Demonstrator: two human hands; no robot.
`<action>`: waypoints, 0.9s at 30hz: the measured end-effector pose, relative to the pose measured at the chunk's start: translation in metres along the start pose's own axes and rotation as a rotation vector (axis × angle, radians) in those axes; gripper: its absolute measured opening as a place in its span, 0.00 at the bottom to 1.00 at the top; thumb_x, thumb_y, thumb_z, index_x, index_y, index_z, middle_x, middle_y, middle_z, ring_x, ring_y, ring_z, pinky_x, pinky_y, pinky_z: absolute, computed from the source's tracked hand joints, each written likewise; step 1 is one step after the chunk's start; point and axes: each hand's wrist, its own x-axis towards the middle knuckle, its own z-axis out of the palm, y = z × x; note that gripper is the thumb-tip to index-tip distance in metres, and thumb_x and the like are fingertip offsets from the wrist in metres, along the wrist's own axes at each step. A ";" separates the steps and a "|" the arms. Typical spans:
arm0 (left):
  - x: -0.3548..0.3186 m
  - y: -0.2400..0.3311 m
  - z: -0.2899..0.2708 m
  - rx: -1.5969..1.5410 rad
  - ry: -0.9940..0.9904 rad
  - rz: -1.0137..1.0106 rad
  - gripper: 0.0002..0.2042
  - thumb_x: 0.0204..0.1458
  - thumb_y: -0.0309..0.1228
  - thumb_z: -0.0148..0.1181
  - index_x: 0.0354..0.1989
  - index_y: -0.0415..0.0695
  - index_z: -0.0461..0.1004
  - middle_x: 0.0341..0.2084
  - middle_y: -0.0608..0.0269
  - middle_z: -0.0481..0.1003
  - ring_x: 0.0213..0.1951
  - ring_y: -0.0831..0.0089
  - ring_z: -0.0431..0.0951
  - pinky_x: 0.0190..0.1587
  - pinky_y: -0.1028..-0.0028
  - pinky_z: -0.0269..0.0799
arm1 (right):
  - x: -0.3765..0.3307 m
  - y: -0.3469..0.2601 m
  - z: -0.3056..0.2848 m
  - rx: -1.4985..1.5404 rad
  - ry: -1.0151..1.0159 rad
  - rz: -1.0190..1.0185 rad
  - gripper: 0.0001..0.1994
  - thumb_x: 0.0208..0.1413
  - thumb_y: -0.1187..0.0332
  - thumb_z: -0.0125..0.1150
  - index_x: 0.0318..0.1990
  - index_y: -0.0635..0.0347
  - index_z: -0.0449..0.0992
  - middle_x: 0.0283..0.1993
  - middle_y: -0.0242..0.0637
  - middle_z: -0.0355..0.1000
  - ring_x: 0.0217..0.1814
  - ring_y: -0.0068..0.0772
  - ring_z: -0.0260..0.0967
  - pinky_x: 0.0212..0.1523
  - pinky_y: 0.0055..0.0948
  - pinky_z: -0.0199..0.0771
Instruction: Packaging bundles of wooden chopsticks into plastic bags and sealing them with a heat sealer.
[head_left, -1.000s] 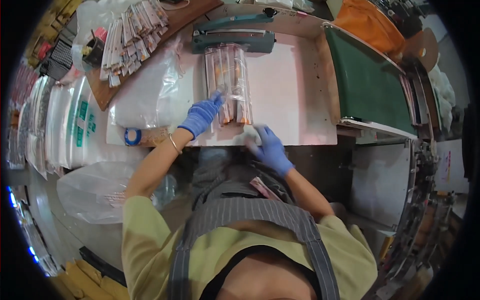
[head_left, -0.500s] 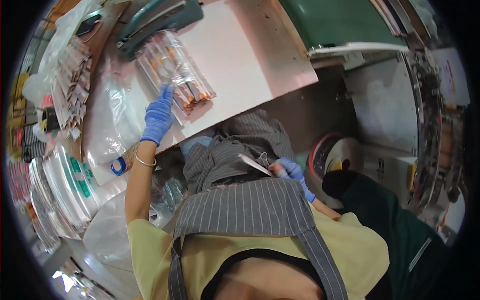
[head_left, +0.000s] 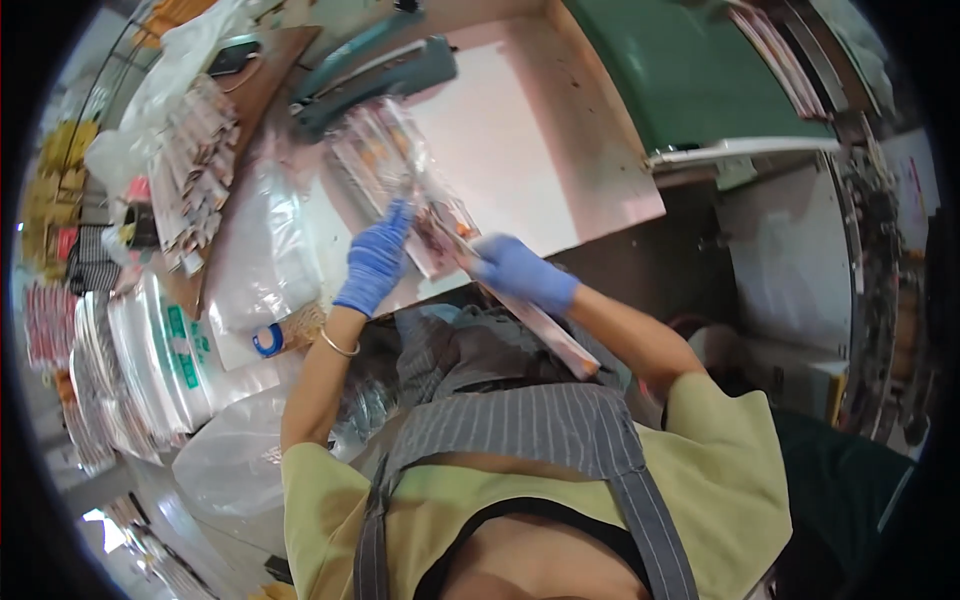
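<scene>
Smooth white tabletop (head_left: 505, 130); right fingers (head_left: 488, 254) gripping slim packet (head_left: 552, 340); left fingers (head_left: 396, 220) at glossy bag (head_left: 376, 150), grip unclear.

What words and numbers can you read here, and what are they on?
None are clear enough to read.
Green print on stacked clear plastic bags: too blurred.
Slim packets piled on the brown board: too small.
Long packet in the right hand: blurred.
</scene>
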 end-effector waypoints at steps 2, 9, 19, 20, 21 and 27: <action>-0.004 0.013 -0.027 -0.022 0.019 -0.012 0.37 0.37 0.20 0.48 0.61 0.52 0.47 0.57 0.57 0.57 0.26 0.58 0.73 0.29 0.64 0.70 | 0.061 -0.046 -0.002 -0.300 0.189 -0.082 0.10 0.46 0.65 0.50 0.28 0.63 0.74 0.27 0.51 0.70 0.32 0.47 0.70 0.35 0.37 0.69; -0.005 -0.038 -0.171 -0.245 0.810 0.004 0.11 0.42 0.22 0.51 0.36 0.42 0.72 0.28 0.57 0.74 0.26 0.66 0.73 0.31 0.72 0.69 | 0.136 -0.162 -0.102 -0.520 0.558 -0.639 0.06 0.38 0.68 0.56 0.25 0.61 0.69 0.24 0.47 0.68 0.28 0.48 0.67 0.31 0.38 0.67; 0.017 -0.065 -0.216 -1.194 0.572 -0.357 0.04 0.49 0.23 0.48 0.27 0.38 0.70 0.22 0.61 0.73 0.20 0.78 0.74 0.21 0.80 0.72 | 0.123 -0.232 -0.119 -0.968 0.455 -0.540 0.11 0.40 0.67 0.57 0.32 0.61 0.71 0.30 0.45 0.69 0.35 0.44 0.67 0.36 0.36 0.66; 0.015 -0.055 -0.212 -1.204 0.565 -0.373 0.04 0.49 0.23 0.48 0.27 0.38 0.70 0.22 0.61 0.73 0.20 0.78 0.74 0.21 0.80 0.72 | 0.111 -0.232 -0.101 -0.967 0.438 -0.531 0.11 0.40 0.67 0.57 0.32 0.61 0.71 0.30 0.45 0.69 0.35 0.44 0.67 0.36 0.36 0.66; 0.021 -0.052 -0.209 -1.363 0.609 -0.290 0.04 0.49 0.23 0.48 0.27 0.38 0.70 0.23 0.60 0.73 0.20 0.77 0.74 0.22 0.80 0.73 | 0.107 -0.232 -0.083 -0.926 0.580 -0.761 0.13 0.40 0.68 0.57 0.36 0.61 0.70 0.35 0.45 0.68 0.41 0.43 0.65 0.42 0.38 0.63; 0.035 -0.045 -0.176 -1.427 0.636 0.158 0.05 0.44 0.20 0.55 0.31 0.38 0.72 0.32 0.60 0.73 0.34 0.78 0.73 0.38 0.78 0.71 | 0.116 -0.176 -0.064 -0.920 0.562 -1.024 0.14 0.39 0.69 0.58 0.36 0.61 0.70 0.33 0.41 0.66 0.37 0.41 0.65 0.37 0.37 0.65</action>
